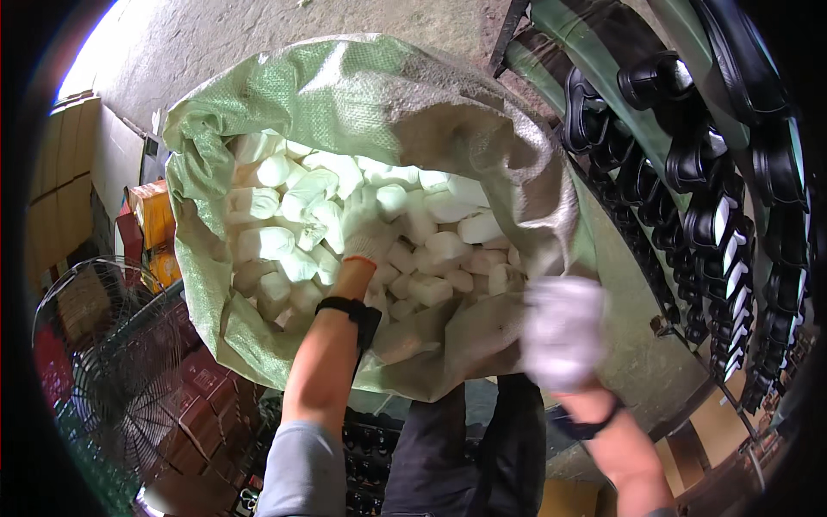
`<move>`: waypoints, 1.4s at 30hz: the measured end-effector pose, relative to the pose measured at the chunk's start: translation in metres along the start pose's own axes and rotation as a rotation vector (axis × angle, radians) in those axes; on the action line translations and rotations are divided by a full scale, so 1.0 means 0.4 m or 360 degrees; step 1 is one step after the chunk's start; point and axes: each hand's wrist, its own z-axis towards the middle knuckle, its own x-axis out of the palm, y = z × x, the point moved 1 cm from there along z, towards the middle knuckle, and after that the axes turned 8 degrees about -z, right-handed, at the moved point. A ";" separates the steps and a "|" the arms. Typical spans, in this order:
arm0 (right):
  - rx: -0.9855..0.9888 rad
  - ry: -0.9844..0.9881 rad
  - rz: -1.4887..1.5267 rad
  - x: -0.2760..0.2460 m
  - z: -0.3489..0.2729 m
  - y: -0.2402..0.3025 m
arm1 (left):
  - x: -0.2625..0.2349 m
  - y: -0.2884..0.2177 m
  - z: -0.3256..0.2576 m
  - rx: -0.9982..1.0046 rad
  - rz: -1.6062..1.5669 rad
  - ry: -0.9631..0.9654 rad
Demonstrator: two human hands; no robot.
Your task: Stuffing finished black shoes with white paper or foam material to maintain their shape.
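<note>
A large green woven sack (362,95) stands open and carries a heap of white wrapped wads (431,250) that fills it nearly to the folded rim. The wads lie loose, touching and overlapping one another. The sack's near edge sags outward toward the person.

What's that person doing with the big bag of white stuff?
A person in white gloves is digging into a big green woven sack full of white wrapped bundles. The left hand is down inside among the bundles. The right hand is blurred, by the sack's near edge; whether it holds anything is unclear. Rows of black shoe soles hang on a rack to the right.
</note>
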 end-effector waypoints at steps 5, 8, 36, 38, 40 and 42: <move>-0.0161 0.0335 -0.1144 0.408 0.101 -0.132 | -0.055 -0.134 -0.057 -0.0220 -0.0539 0.0027; -0.0070 0.1020 -0.1243 0.428 0.164 -0.174 | 0.046 -0.022 -0.130 -0.1184 -0.1025 0.0818; 0.0685 -0.1202 -0.1543 -0.516 0.572 -0.522 | -0.143 -0.606 -0.176 0.0082 -0.1223 0.0242; 0.0240 -0.1216 -0.1882 -0.564 0.581 -0.550 | -0.151 -0.648 -0.140 0.0185 -0.1335 0.0246; 0.0204 -0.1110 -0.1788 -0.562 0.582 -0.546 | -0.162 -0.669 -0.108 0.0242 -0.1392 0.0244; 0.0025 -0.1147 -0.1809 -0.524 0.548 -0.535 | -0.169 -0.707 -0.069 0.0244 -0.1433 0.0264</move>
